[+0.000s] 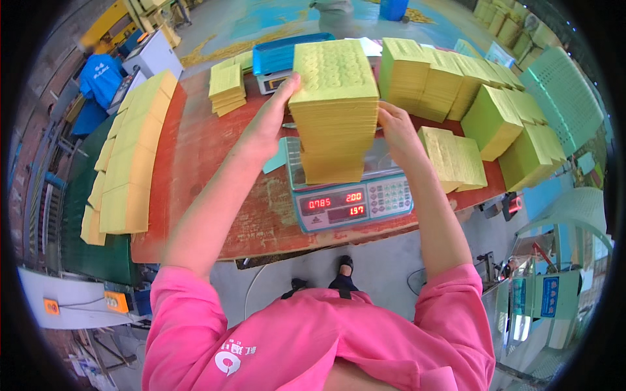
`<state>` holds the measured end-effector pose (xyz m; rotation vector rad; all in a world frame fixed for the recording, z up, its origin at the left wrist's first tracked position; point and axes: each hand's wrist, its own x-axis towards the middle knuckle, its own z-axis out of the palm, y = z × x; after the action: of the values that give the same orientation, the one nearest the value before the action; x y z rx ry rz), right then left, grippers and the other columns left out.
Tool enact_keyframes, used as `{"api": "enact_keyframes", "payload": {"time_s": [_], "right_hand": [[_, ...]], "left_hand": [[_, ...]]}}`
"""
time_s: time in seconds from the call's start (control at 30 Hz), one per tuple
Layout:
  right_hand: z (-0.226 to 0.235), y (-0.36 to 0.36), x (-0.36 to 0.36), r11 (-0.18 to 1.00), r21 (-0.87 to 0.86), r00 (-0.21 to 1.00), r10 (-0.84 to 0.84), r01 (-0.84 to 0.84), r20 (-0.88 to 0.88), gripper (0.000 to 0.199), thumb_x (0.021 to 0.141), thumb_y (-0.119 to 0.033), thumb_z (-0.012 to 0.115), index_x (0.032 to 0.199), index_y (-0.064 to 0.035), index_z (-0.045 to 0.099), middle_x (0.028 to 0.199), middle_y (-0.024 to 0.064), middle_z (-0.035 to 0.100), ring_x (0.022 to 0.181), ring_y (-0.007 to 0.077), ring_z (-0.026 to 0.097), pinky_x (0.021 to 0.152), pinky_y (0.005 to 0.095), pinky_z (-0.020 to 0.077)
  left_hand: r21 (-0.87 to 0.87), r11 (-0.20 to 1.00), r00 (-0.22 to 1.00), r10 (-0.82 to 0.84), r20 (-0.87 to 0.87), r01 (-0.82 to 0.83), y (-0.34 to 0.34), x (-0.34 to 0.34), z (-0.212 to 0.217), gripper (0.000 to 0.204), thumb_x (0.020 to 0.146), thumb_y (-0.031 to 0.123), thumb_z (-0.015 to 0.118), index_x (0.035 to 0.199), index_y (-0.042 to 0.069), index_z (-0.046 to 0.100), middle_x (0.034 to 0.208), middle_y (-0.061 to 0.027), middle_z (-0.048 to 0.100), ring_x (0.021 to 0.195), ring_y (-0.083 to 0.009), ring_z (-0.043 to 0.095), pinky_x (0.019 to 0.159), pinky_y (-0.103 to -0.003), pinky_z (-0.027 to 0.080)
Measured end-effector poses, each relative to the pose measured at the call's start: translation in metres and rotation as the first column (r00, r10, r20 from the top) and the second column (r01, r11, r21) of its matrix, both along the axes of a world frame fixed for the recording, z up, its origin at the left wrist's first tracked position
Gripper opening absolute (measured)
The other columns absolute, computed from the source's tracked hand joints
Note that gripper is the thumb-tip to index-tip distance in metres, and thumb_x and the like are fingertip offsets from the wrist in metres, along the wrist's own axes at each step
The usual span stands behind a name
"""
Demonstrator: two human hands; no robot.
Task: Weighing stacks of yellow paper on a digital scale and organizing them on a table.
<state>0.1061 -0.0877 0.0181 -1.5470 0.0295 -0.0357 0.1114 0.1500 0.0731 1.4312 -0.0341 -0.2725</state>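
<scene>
Scale (352, 203) sits at the surface's (195, 163) near edge. On its pan stands the tall yellow stack (334, 111), left hand (267, 124) and right hand (396, 133) pressed flat on either side, fingers clasping it. Uneven squeeze and those loose sheets could fan out, topple toward the stacks (469, 91) at the far right.

Red wood table (195, 163) w/ scale (352, 195), yellow paper stacks (495, 117).
</scene>
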Motion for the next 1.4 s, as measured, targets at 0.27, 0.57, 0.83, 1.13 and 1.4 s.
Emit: {"api": "enact_keyframes", "payload": {"time_s": [0.27,0.57,0.83,1.13,1.4], "right_hand": [[-0.021,0.004,-0.005,0.986,0.142,0.996,-0.084,0.083,-0.003,0.042,0.1,-0.034,0.054,0.128,-0.0047,0.063,0.109,0.0034,0.066,0.097,0.0111,0.059,0.082,0.0272,0.0448],[-0.036,0.027,0.014,0.947,0.317,0.997,0.028,-0.051,0.075,0.058,0.101,-0.051,0.048,0.145,-0.0134,0.047,0.135,0.0027,0.053,0.121,0.0139,0.049,0.102,0.033,0.0399],[-0.034,0.014,0.027,0.936,0.35,0.998,-0.009,0.029,-0.06,0.056,0.101,-0.051,0.048,0.141,-0.0114,0.051,0.131,0.0034,0.056,0.117,0.0145,0.052,0.1,0.0331,0.0417],[-0.084,0.013,-0.132,0.874,0.358,0.935,-0.354,0.327,0.01,0.052,0.105,-0.038,0.039,0.139,-0.0001,0.05,0.139,0.0131,0.056,0.132,0.0238,0.049,0.11,0.0392,0.0343],[-0.102,0.004,-0.2,0.79,0.479,0.922,-0.359,0.383,-0.146,0.051,0.106,-0.033,0.037,0.136,0.0063,0.048,0.129,0.0207,0.061,0.124,0.0283,0.057,0.105,0.0397,0.0417]], "left_hand": [[-0.186,0.969,0.964,0.195,0.182,-0.161,0.005,0.021,-0.081,0.067,0.092,0.062,0.055,0.124,0.004,0.06,0.118,-0.0087,0.063,0.104,-0.0188,0.057,0.089,-0.037,0.045],[-0.599,0.789,0.99,0.13,-0.05,-0.134,-0.046,0.003,-0.078,0.066,0.103,0.058,0.033,0.142,0.007,0.046,0.136,-0.0076,0.053,0.125,-0.0178,0.049,0.106,-0.033,0.039],[-0.619,0.782,0.994,0.107,0.019,-0.072,-0.059,0.022,-0.082,0.066,0.101,0.06,0.036,0.142,0.008,0.045,0.137,-0.006,0.053,0.125,-0.0191,0.049,0.105,-0.035,0.04],[-0.319,0.942,0.985,0.144,0.1,-0.105,-0.004,-0.108,-0.13,0.068,0.105,0.052,0.025,0.149,0.001,0.035,0.158,-0.0142,0.03,0.149,-0.0253,0.021,0.119,-0.045,0.016],[-0.2,0.959,0.957,0.234,0.172,-0.199,0.014,-0.162,-0.119,0.063,0.106,0.048,0.027,0.143,0.0,0.043,0.151,-0.0156,0.043,0.143,-0.0259,0.033,0.117,-0.044,0.023]]}}
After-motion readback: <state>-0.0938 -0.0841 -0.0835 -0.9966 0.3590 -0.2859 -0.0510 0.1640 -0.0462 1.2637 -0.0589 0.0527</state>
